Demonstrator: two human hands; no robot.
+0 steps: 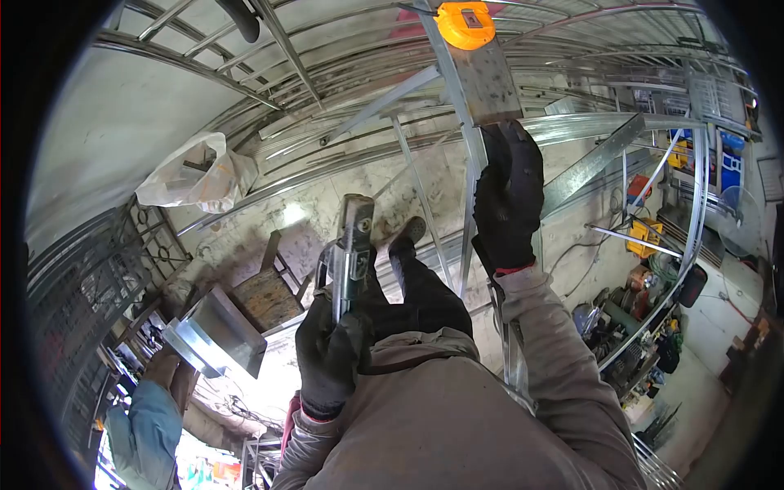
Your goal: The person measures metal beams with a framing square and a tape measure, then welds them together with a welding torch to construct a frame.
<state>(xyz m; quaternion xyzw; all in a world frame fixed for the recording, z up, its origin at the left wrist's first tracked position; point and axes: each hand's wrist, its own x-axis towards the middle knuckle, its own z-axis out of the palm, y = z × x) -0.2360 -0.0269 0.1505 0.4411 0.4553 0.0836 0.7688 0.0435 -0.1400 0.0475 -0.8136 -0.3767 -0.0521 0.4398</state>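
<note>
In a black glove, my left hand [331, 351] is closed round a metal hand tool [354, 237] with a squared, worn head pointing up; its exact kind I cannot make out. My right hand [510, 192], also gloved in black, is raised against an upright bar of a metal frame [476, 151], with the fingers curled and partly hidden. Just above these fingers is the lower end of a flat steel plate [488, 90]. An orange tape measure [465, 25] rests on the plate's upper part.
A white plastic bag [200, 175] sits on the left. Near it stand a wooden stool [267, 298] and a sheet-metal box [220, 331]. Another person's blue sleeve [147, 425] shows at lower left. Metal bars [310, 175] cross the floor, and tools [625, 327] crowd the right.
</note>
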